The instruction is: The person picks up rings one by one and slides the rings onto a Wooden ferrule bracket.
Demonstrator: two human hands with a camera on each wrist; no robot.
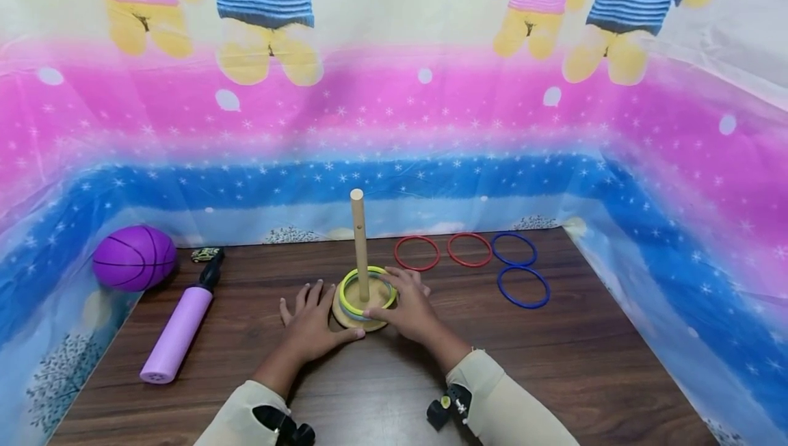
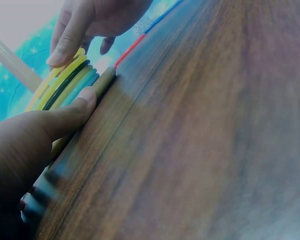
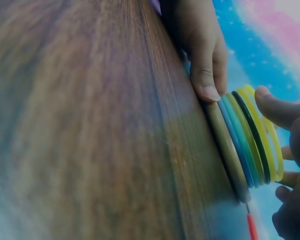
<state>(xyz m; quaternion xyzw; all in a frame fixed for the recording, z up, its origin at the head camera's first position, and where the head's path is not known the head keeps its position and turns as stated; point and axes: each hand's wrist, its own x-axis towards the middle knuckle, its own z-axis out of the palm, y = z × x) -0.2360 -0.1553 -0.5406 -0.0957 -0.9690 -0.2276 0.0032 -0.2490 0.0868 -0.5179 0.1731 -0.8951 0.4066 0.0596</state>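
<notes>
A stack of rings (image 3: pixel 252 140), yellow at the top with dark, green and blue below, encircles an upright wooden peg (image 1: pixel 360 247) on a round wooden base (image 1: pixel 373 327), at the bench's (image 1: pixel 585 364) middle. The right hand (image 1: pixel 414 306) pinches the uppermost yellow ring (image 3: pixel 279 155) between thumb and fingers; the left hand's (image 1: pixel 310 330) fingers are spread, thumb touching the base's edge. Two red rings (image 1: pixel 470 266) and two blue rings (image 1: pixel 523 306) lie rightward; a lilac pump (image 1: pixel 176 336) and purple ball (image 1: pixel 134 258), leftward.
</notes>
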